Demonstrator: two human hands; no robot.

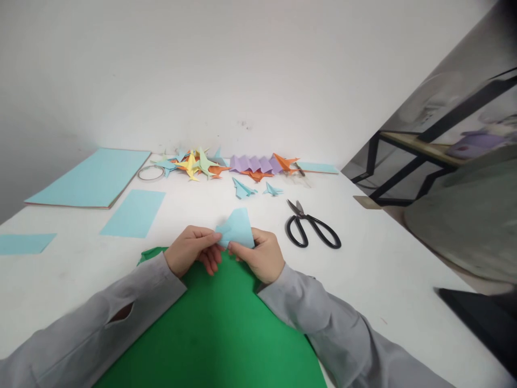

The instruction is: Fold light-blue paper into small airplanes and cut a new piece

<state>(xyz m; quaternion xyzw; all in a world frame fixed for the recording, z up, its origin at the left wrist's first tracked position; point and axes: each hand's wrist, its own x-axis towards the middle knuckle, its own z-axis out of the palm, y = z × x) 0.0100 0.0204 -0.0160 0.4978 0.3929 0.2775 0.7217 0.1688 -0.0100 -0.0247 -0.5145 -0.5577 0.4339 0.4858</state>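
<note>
A small piece of folded light-blue paper (239, 226) is held up between my two hands, above the green cloth (218, 323). My left hand (196, 248) pinches its left corner between thumb and forefinger, the other fingers curled below. On the lower right edge, my right hand (262, 254) grips the paper with the thumb in front and the fingers mostly hidden behind. Two small blue folded paper figures, one larger (243, 188) and one smaller (273, 189), lie just beyond the paper. Black-handled scissors (311, 223) rest to the right, blades slightly apart.
Along the wall sits a pile of colourful folded paper figures (191, 164), beside a purple pleated paper strip (256, 164). To the left lie a stack of blue sheets (91, 178), a cut blue rectangle (134, 214), another blue piece (26, 243) and a wire ring (151, 173).
</note>
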